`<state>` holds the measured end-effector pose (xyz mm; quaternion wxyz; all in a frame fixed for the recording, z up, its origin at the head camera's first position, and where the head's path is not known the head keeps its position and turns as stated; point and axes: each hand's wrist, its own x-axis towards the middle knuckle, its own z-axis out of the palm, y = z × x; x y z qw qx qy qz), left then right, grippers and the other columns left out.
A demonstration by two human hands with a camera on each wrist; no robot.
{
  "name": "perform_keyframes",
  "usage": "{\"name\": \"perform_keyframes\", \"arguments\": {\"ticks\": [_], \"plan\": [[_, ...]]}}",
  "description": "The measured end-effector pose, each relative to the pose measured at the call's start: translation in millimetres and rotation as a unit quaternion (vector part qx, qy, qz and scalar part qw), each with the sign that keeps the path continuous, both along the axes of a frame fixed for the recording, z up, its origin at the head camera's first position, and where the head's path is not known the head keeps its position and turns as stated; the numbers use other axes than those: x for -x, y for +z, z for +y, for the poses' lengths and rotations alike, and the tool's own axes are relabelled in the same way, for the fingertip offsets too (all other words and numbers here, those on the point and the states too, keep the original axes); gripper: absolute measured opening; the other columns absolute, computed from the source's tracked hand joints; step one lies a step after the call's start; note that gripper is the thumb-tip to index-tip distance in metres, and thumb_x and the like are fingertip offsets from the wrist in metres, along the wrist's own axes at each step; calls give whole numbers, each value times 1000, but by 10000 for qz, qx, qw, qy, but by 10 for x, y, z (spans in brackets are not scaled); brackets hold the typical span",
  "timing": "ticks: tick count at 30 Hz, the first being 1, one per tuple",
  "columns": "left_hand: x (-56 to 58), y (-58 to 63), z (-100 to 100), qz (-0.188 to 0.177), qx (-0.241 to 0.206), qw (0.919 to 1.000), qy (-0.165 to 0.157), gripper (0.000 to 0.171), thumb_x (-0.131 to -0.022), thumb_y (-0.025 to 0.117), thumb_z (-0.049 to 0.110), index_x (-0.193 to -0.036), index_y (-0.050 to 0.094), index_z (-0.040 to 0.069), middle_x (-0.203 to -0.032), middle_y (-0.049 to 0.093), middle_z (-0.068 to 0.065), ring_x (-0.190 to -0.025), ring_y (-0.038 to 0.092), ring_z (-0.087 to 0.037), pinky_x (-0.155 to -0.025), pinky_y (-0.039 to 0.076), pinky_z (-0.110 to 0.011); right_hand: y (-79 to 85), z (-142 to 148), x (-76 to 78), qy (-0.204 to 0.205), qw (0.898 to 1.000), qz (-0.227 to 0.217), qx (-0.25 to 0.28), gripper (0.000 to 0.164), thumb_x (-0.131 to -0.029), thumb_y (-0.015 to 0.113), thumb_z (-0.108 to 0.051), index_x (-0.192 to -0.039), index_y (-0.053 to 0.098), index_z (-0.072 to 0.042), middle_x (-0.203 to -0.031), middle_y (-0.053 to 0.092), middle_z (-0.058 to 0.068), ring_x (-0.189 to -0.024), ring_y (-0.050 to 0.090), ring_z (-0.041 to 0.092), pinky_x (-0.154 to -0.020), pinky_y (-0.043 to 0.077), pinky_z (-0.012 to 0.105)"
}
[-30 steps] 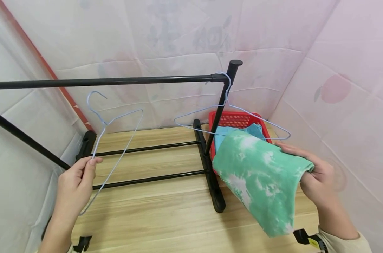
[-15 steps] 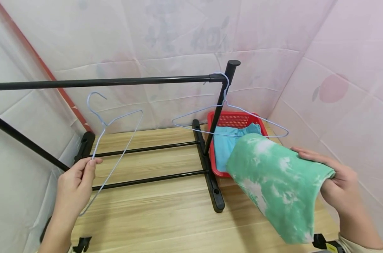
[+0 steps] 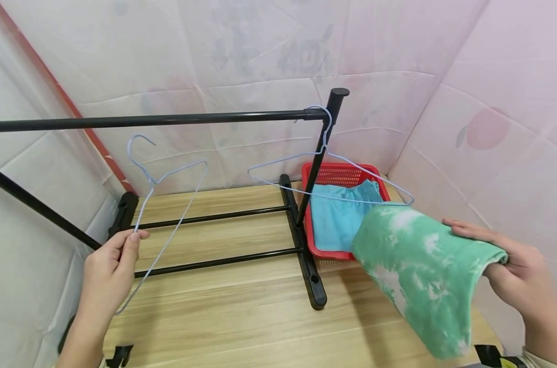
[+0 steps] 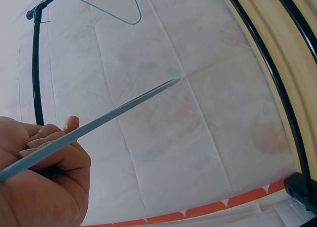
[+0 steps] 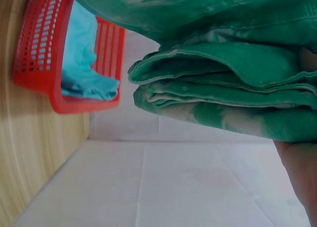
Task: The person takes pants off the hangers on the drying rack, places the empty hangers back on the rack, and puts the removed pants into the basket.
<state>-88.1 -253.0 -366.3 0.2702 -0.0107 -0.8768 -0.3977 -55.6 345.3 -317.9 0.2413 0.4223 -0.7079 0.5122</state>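
My left hand (image 3: 110, 266) pinches one side of a light-blue wire hanger (image 3: 152, 180) between thumb and fingers, its hook pointing up below the rack's top bar. In the left wrist view the hanger's wire (image 4: 114, 113) runs across the fingers. On the right, my right hand (image 3: 513, 260) grips the edge of a folded green-and-white tie-dyed garment (image 3: 416, 271). Several fabric layers (image 5: 218, 83) show in the right wrist view; what kind of garment it is I cannot tell. The garment hangs in the air in front of the red basket's right corner.
A black clothes rack (image 3: 168, 120) stands on the wooden tabletop (image 3: 223, 312). A second blue hanger (image 3: 287, 159) hangs at the bar's right end. Behind the rack's right foot sits a red plastic basket (image 3: 309, 230) holding blue cloth (image 3: 335, 220). Pale fabric walls (image 3: 205, 56) enclose the back and sides.
My right hand has carried the green garment right and slightly down, away from the basket, uncovering more blue cloth. My left hand and its hanger have stayed nearly still.
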Motion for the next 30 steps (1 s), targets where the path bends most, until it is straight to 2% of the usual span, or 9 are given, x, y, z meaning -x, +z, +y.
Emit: {"name": "perform_keyframes", "arguments": {"ticks": [3, 7, 10, 13, 16, 19, 23, 25, 30], "plan": [[-3, -6, 1, -54, 19, 10000, 12, 21, -104, 55, 19, -105, 73, 9, -60, 46, 5, -43, 34, -4, -41, 28, -23, 13, 88, -28, -439, 9987, -2, -253, 39, -78, 34, 26, -111, 54, 32, -132, 60, 27, -124, 61, 19, -92, 46, 15], [4, -9, 2, -88, 10, 10000, -9, 22, -104, 54, 19, -106, 73, 8, -59, 45, 5, -43, 33, -4, -41, 28, -24, 14, 198, -40, -804, 9961, 31, -364, 43, -74, 32, 28, -110, 55, 31, -132, 61, 25, -126, 60, 17, -90, 47, 13], [9, -9, 0, -84, -16, 10000, -31, 22, -104, 54, 19, -106, 73, 8, -58, 45, 6, -42, 33, -4, -41, 27, -23, -9, 298, -28, -1033, 9940, -15, -349, 43, -73, 33, 30, -110, 54, 32, -131, 61, 25, -127, 59, 18, -95, 47, 14], [7, -10, 0, -78, 8, 10000, -11, 22, -104, 54, 19, -105, 73, 8, -58, 45, 5, -42, 33, -4, -40, 28, -23, -44, 419, -30, -1777, 9815, -79, -702, 43, -74, 38, 32, -112, 56, 29, -132, 62, 22, -127, 59, 15, -94, 47, 13], [10, -14, -3, -72, 41, 10000, 17, 22, -104, 54, 19, -105, 73, 8, -59, 46, 4, -43, 34, -4, -41, 28, -23, -72, 523, -18, -2293, 9680, -180, -1003, 42, -76, 42, 33, -115, 57, 27, -132, 62, 21, -125, 60, 12, -91, 47, 11], [12, -22, -9, -80, 37, 10000, 20, 22, -104, 55, 19, -106, 73, 9, -60, 47, 4, -44, 35, -4, -41, 29, -23, -57, 563, 21, -2426, 9633, -156, -1137, 42, -77, 43, 32, -116, 58, 25, -132, 62, 23, -122, 61, 10, -91, 47, 11], [0, -37, -17, -76, -19, 10000, -11, 21, -104, 55, 18, -106, 74, 9, -59, 45, 5, -45, 36, -4, -42, 29, -23, 58, 477, 98, -2315, 9648, 78, -1246, 41, -78, 40, 28, -114, 60, 25, -130, 64, 21, -120, 62, 8, -91, 47, 10], [-10, -44, -22, -64, -23, 10000, -23, 20, -104, 55, 18, -106, 74, 9, -59, 45, 5, -45, 35, -4, -42, 29, -23, 122, 411, 133, -2433, 9604, 119, -1354, 41, -80, 39, 25, -114, 62, 22, -130, 66, 12, -119, 62, 3, -89, 45, 8], [-29, -65, -30, -62, 2, 10000, -47, 20, -104, 55, 17, -105, 74, 9, -60, 47, 4, -45, 36, -4, -42, 29, -23, 203, 260, 358, -2653, 9504, 342, -1591, 40, -85, 41, 17, -115, 67, 13, -127, 68, 8, -112, 61, -4, -80, 40, 5]]}}
